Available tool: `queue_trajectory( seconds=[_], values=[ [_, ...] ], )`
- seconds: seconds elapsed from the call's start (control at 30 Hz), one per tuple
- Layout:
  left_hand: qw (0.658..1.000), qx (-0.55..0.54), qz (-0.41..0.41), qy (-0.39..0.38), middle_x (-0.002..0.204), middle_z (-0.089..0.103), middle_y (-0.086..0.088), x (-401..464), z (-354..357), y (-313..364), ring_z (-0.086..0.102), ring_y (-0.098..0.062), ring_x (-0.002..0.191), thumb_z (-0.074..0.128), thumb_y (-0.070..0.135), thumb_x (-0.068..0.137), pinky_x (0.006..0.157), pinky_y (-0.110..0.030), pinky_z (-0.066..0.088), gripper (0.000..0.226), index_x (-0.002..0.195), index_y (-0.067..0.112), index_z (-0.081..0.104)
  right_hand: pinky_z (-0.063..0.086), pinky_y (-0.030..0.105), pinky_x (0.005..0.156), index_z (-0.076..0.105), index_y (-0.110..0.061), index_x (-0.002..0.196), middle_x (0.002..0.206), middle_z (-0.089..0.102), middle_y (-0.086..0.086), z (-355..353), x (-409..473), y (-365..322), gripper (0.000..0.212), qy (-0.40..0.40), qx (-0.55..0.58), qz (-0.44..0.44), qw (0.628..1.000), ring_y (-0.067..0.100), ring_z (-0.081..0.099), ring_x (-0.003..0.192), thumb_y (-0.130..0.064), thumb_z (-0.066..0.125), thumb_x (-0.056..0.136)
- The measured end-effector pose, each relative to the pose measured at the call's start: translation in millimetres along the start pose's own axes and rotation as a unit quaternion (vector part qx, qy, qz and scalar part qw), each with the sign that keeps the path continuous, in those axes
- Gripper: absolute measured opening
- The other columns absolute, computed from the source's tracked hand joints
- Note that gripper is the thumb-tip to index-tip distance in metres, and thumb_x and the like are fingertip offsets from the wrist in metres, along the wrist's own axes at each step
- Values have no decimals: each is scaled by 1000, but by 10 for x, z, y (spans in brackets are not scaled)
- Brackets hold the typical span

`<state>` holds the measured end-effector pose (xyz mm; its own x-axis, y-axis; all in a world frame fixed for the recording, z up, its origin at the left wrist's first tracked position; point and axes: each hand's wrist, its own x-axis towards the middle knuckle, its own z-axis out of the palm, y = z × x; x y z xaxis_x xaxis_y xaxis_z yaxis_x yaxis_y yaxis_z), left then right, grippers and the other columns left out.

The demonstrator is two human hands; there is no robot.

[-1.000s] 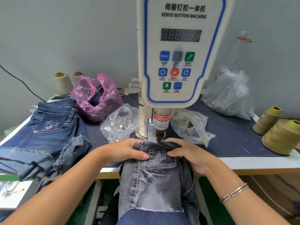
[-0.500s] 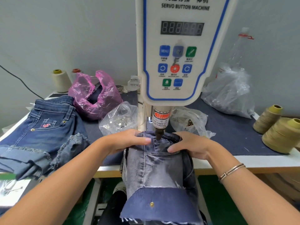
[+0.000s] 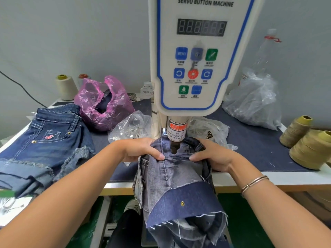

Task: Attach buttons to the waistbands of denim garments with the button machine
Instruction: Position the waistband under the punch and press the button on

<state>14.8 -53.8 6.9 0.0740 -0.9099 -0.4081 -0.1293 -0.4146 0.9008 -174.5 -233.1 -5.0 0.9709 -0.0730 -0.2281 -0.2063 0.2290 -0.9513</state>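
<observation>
Both hands grip the grey denim garment [image 3: 172,178] at centre frame, left hand [image 3: 141,149] and right hand [image 3: 213,156] pinching its waistband under the button machine [image 3: 195,56] plunger [image 3: 176,136]. Blue shorts [image 3: 44,138] lie at left; bags of buttons [image 3: 130,127] flank the press, thread cones [image 3: 309,145] at right.

Dark blue folded denim shorts [image 3: 44,140] are lying at the white worktop's [image 3: 295,178] left edge. Two olive thread cones [image 3: 308,142] are sitting at its right edge, a crumpled pink plastic bag [image 3: 102,104] toward the back.
</observation>
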Motion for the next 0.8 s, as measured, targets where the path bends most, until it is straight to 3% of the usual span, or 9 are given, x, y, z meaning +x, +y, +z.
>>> queue_trajectory(
  seconds=[0.17, 0.3, 0.43, 0.57, 0.8],
  values=[
    [1000, -11, -5, -14, 128, 65, -4, 49, 41, 32, 63, -17, 114, 71, 17, 74, 88, -22, 52, 66, 134, 11, 47, 55, 41, 83, 60, -8, 118, 114, 66, 22, -45, 49, 137, 55, 71, 30, -21, 997, 33, 65, 98, 7, 62, 65],
    [1000, -17, 1, -18, 124, 67, 2, 58, 56, 22, 64, -10, 111, 70, 17, 75, 81, -14, 51, 54, 126, 19, 52, 55, 38, 76, 59, -10, 116, 108, 65, 23, -50, 71, 236, 57, 127, 47, -33, 990, 32, 64, 93, 6, 59, 62],
    [999, -25, -8, -18, 119, 70, 4, 29, 54, -17, 65, -11, 110, 71, 17, 73, 82, -16, 52, 56, 126, 18, 52, 57, 35, 73, 61, -12, 112, 97, 71, 14, -44, 70, 273, 56, 126, 43, -47, 990, 26, 68, 87, 2, 58, 58],
    [1000, -22, 9, 1, 129, 64, 4, 5, 117, -46, 60, -9, 118, 72, 20, 72, 87, -14, 48, 67, 135, 15, 48, 58, 31, 67, 63, -13, 107, 91, 74, 11, -63, 54, 317, 51, 127, 49, -63, 989, 23, 71, 81, 2, 58, 58],
    [999, -32, 37, 10, 128, 65, 0, -10, 187, -33, 62, -9, 116, 68, 14, 71, 86, -13, 48, 62, 132, 10, 52, 58, 33, 67, 64, -8, 105, 91, 74, 14, -81, 31, 391, 51, 137, 94, -91, 982, 27, 71, 81, 3, 55, 57]
  ],
)
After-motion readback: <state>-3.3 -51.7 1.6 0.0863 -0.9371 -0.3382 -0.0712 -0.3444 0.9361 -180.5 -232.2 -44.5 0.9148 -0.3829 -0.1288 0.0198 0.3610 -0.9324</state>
